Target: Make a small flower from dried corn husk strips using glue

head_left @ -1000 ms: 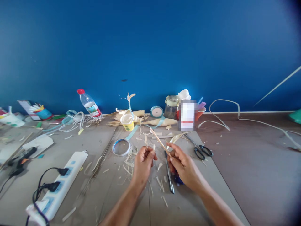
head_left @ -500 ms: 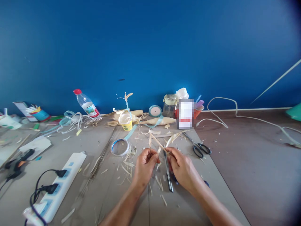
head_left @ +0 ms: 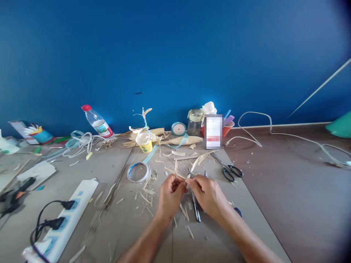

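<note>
My left hand (head_left: 170, 195) and my right hand (head_left: 207, 193) meet over the middle of the grey mat (head_left: 214, 237). Both pinch thin pale straw strips (head_left: 175, 171) between fingertips; the strips stick up and to the left from the fingers. A dark pen-like tool (head_left: 195, 208) lies on the mat just under my right hand. Straw shavings (head_left: 148, 191) are scattered around both hands. A roll of tape (head_left: 138, 171) lies left of my left hand.
Black scissors (head_left: 229, 170) lie to the right. A white power strip (head_left: 64, 215) with black plugs sits at the left. Along the blue wall stand a water bottle (head_left: 95, 122), yellow cup (head_left: 144, 141), ribbon spool (head_left: 178, 129), jar (head_left: 195, 122) and white cables (head_left: 260, 128).
My hands have come together from slightly apart. The long straw strip in my right hand has swung down from pointing up-left to nearly level at the fingertips.
</note>
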The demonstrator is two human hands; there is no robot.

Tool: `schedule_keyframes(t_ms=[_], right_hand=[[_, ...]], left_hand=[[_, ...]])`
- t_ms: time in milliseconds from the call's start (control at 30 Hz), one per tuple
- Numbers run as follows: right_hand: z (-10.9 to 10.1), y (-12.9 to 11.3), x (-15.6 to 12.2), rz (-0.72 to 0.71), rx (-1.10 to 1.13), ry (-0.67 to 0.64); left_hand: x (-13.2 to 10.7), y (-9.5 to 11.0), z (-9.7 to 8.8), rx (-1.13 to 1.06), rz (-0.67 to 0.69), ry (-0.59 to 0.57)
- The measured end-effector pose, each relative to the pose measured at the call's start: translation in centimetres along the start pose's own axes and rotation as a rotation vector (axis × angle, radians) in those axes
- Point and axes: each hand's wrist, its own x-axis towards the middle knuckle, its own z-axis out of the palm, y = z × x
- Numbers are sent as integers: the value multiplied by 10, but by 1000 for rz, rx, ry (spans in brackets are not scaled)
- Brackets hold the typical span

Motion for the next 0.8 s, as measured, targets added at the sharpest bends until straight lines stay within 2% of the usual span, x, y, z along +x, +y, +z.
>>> schedule_keyframes(t_ms=[133,400,600,800], right_hand=[[3,3,3,62,-84,37],[-1,1,5,133,0,-10],[-6,3,6,168,238,-146],[-13,12,4,268,461,-294]], left_hand=[[-4,0,1,4,41,-17],[-3,1,0,-90,-8,-91],[-6,0,-1,71,129,-113],[-11,2,-2,211,214,-131]])
